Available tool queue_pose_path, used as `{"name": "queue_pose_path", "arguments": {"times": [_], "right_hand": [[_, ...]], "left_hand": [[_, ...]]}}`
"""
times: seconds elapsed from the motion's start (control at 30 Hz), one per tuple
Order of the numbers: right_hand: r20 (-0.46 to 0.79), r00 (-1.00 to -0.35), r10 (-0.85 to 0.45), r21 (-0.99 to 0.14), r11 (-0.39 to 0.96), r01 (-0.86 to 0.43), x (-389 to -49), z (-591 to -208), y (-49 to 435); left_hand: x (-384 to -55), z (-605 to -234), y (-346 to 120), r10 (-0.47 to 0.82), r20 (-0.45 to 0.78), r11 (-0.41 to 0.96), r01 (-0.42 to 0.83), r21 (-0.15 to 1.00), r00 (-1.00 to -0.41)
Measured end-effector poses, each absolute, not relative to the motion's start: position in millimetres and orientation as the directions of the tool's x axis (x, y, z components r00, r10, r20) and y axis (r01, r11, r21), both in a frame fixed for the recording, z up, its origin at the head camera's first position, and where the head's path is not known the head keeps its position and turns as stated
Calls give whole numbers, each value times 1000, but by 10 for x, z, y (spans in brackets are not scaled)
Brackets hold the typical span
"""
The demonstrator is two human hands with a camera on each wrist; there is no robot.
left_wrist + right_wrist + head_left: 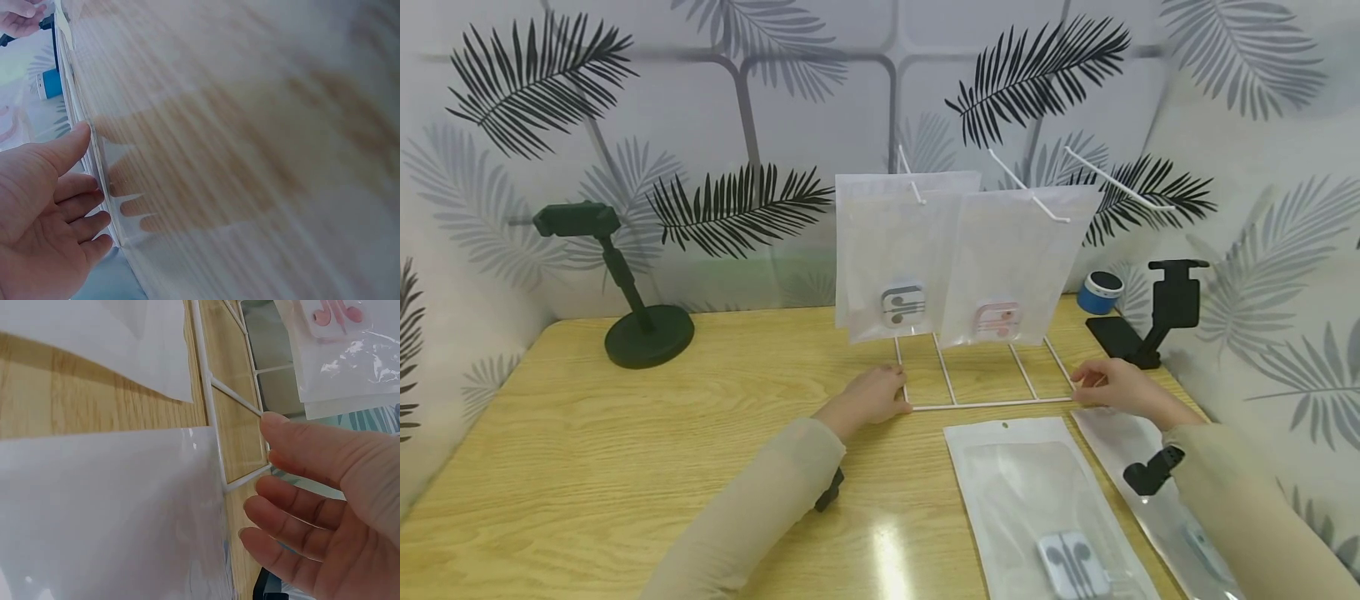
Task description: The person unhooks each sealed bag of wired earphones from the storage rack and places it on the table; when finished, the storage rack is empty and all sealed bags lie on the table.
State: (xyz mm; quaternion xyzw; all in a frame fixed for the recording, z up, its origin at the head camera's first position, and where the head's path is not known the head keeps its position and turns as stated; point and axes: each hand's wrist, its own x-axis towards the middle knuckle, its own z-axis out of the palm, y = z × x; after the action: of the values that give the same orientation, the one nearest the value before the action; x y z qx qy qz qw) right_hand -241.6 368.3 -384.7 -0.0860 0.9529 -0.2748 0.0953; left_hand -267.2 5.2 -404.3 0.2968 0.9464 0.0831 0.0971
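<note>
A white wire display rack (pixel 992 405) stands on the table, its base frame flat on the wood. My left hand (pixel 872 393) is at the front left corner of that base, fingers loosely bent. In the left wrist view, its thumb (pixel 78 140) is extended. At the front right corner my right hand (pixel 1116 387) has thumb and fingertips close to the wire, fingers spread apart in the right wrist view. From the rack's prongs hang clear bags, one with grey-and-white earphones (pixel 903 306) and one with pink earphones (pixel 998 320).
In front of the rack lies a clear bag (pixel 1007 475) with white earphones (pixel 1072 567). Another bag (pixel 1123 442) lies partly under my right forearm. A black phone stand (pixel 1176 300) and a blue round speaker (pixel 1101 293) are at right. A dark green stand (pixel 649 335) is back left.
</note>
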Motion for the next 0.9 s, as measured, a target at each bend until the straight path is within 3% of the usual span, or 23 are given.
{"name": "queue_pose_path", "arguments": {"times": [0.27,0.63,0.9], "right_hand": [[-133,-957,-258,-516,843,-155,-2581,-3932,3743],[-250,-933,-257,-523,847,-93,-2691,-3965,3728],[-258,-923,-287,-531,840,-113,-2743,-3998,3773]], "left_hand": [[-2681,-4067,48,578,-131,810,547,213,-805],[-2655,-4040,50,574,-131,812,544,211,-808],[-2667,-4045,44,578,-130,810,545,217,-806]]}}
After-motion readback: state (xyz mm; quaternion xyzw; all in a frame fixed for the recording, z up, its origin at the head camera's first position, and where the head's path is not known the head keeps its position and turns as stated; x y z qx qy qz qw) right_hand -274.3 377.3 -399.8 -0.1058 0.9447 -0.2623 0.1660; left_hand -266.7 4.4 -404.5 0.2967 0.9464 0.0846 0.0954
